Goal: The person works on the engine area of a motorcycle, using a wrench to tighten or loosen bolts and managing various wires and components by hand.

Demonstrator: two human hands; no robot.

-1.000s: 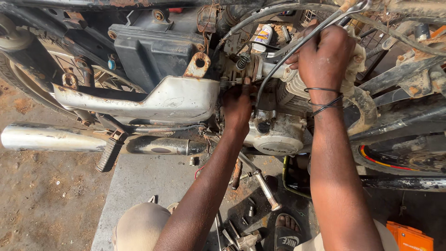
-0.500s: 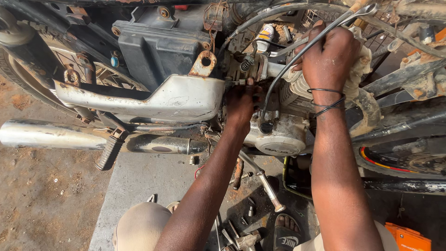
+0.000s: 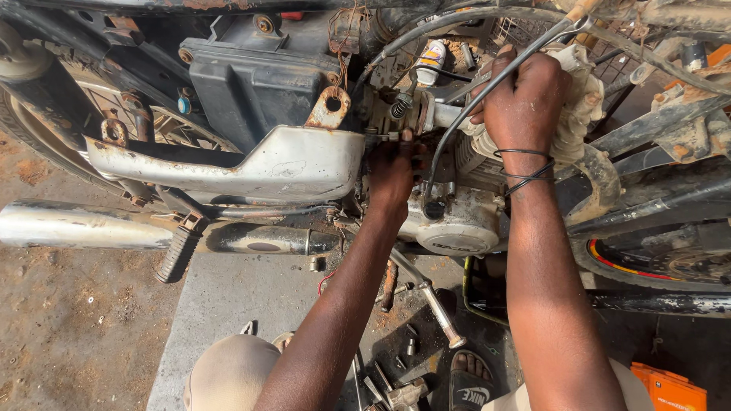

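Note:
A motorcycle lies across the view with its engine (image 3: pixel 457 221) in the middle. My left hand (image 3: pixel 392 176) reaches into the gap between the silver side cover (image 3: pixel 251 164) and the engine, and its fingertips are hidden among the parts. My right hand (image 3: pixel 525 95), with black bands on the wrist, is closed around a metal part at the finned cylinder (image 3: pixel 575 114). A black cable (image 3: pixel 472 103) runs down past its knuckles to the engine case.
A chrome exhaust pipe (image 3: pixel 76 224) stretches to the left, with a rubber footpeg (image 3: pixel 177 255) hanging beside it. The kick lever (image 3: pixel 434 301) angles down over the concrete slab (image 3: pixel 228 304). Loose tools and bolts (image 3: pixel 396 380), a sandalled foot (image 3: pixel 468 377) and an orange box (image 3: pixel 670 388) lie near me.
Both hands stay at the same spots on the engine. The view has shifted slightly.

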